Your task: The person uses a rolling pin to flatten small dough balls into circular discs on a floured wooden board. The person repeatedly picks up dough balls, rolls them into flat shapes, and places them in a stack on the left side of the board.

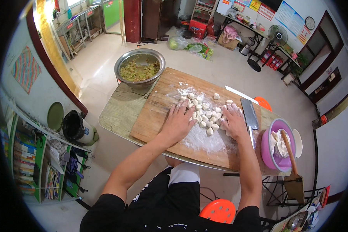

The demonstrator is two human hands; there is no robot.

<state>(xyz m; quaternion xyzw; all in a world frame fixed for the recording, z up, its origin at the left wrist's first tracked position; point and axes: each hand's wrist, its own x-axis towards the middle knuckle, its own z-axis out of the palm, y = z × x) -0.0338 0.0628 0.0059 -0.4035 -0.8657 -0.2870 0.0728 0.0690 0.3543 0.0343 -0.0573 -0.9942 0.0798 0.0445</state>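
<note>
Many small dough pieces (204, 106) lie bunched on a floured wooden board (150, 119). My left hand (178, 119) rests palm down at the left side of the bunch, fingers spread over the nearest pieces. On the right side my right hand (234, 120) is also palm down, its floury fingers spread at the pieces there. Neither hand grips anything that I can see; what lies beneath the palms is hidden. One dough piece (216, 96) sits apart beyond the rest. Just right of my right hand lies a cleaver (249, 113), blade pointing away.
A steel bowl of chopped filling (139, 71) stands at the table's far left corner. At the right end, a purple basin (265, 150) holds a floury bowl and a wooden rolling pin (288, 150). An orange stool (219, 211) is near my legs.
</note>
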